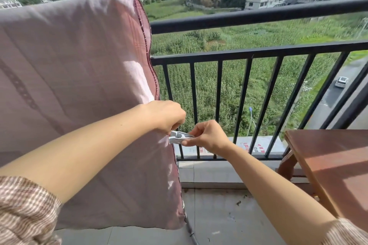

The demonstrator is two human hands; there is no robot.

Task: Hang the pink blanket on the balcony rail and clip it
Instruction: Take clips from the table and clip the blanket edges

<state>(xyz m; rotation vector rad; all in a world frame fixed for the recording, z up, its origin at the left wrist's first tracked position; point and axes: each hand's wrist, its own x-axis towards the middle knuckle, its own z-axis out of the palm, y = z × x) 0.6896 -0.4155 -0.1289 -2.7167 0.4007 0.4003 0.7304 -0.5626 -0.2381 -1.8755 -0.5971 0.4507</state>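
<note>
shows the pink woven blanket (pixel 69 85) already draped over the black metal balcony rail (pixel 258 16), left of frame. leaves the clipping seemingly unfinished: pinches the blanket's right edge mid-frame in the left hand (pixel 167 115) grip, clasps a pale grey plastic clip (pixel 179 137) in the right hand (pixel 207 135) grip, touching that edge. has a reddish wooden bench (pixel 328 165) at lower right, apart, not obstructing.
</note>
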